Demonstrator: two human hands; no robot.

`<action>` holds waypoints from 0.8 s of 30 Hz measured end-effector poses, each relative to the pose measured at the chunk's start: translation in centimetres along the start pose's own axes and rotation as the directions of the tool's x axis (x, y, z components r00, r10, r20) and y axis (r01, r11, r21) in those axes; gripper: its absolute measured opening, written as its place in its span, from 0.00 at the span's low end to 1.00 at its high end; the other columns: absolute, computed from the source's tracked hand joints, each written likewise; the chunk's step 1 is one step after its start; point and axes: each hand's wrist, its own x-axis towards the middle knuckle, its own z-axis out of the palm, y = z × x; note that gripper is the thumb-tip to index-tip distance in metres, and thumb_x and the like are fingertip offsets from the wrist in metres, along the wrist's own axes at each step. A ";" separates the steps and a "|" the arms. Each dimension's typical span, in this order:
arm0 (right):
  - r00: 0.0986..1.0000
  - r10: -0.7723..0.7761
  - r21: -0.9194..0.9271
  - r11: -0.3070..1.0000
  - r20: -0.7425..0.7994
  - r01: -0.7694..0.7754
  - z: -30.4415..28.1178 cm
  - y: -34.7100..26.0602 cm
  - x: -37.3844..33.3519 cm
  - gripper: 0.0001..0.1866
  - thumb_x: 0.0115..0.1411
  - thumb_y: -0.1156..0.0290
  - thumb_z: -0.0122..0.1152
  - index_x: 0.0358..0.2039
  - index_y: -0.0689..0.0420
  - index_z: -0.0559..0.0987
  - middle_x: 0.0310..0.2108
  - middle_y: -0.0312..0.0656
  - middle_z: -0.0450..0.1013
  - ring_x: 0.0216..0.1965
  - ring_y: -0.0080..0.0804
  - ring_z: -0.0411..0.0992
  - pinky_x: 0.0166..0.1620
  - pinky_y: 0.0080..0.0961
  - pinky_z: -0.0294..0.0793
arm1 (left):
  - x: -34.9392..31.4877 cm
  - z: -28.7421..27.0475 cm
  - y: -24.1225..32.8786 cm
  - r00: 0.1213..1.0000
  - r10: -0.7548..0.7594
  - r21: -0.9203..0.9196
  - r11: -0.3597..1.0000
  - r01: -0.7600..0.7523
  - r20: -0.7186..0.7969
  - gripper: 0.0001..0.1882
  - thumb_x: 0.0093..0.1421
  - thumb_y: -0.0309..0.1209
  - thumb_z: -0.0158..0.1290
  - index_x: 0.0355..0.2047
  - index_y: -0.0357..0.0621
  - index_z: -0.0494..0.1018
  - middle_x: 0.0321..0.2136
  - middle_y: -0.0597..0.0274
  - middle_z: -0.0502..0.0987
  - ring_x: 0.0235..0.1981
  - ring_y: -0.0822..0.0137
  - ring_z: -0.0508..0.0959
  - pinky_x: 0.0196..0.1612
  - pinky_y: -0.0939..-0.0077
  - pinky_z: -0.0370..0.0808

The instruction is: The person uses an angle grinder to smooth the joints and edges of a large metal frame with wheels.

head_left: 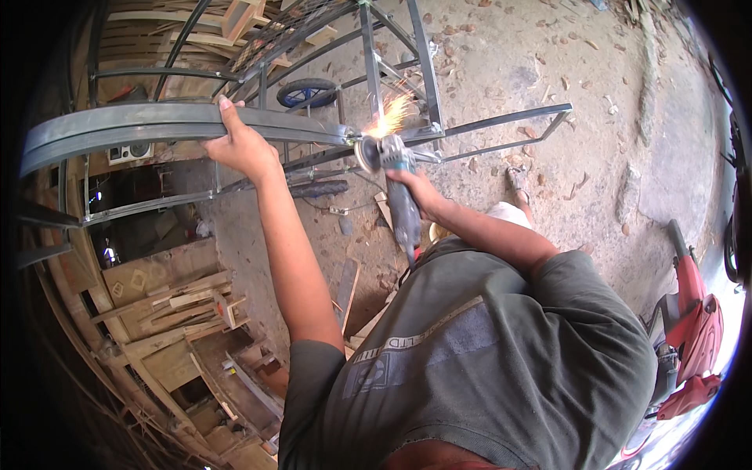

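Observation:
My right hand (pixel 421 193) is wrapped round the body of an angle grinder (pixel 404 213), whose power cord trails down toward me. The grinder's disc (pixel 366 154) meets the end of a pair of grey metal tubes (pixel 160 123) lying side by side, where they join a welded frame (pixel 501 119). Orange sparks (pixel 393 115) spray up and away from that joint. Further left, my left hand (pixel 244 147) grips the tubes, its thumb across the top and its other fingers mostly hidden.
Beyond the tubes lies a small wheel (pixel 307 92) with a blue rim. Wood scraps (pixel 184 309) are piled at the lower left, and more planks (pixel 160 39) lie at the far left. A red motorbike (pixel 693 337) stands at the right. Dry leaves dot the concrete floor (pixel 572 196).

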 end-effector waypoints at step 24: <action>0.954 -0.237 -0.186 0.944 0.186 0.271 -0.7 4.4 0.0 0.25 0.56 0.64 0.70 0.50 0.62 0.74 0.39 0.38 0.75 0.40 0.24 0.72 0.45 0.26 0.72 | 0.2 -1.2 1.6 0.972 -0.098 -0.050 0.993 0.111 0.214 0.13 0.65 0.26 0.59 0.45 0.28 0.74 0.37 0.55 0.80 0.35 0.70 0.79 0.43 0.72 0.76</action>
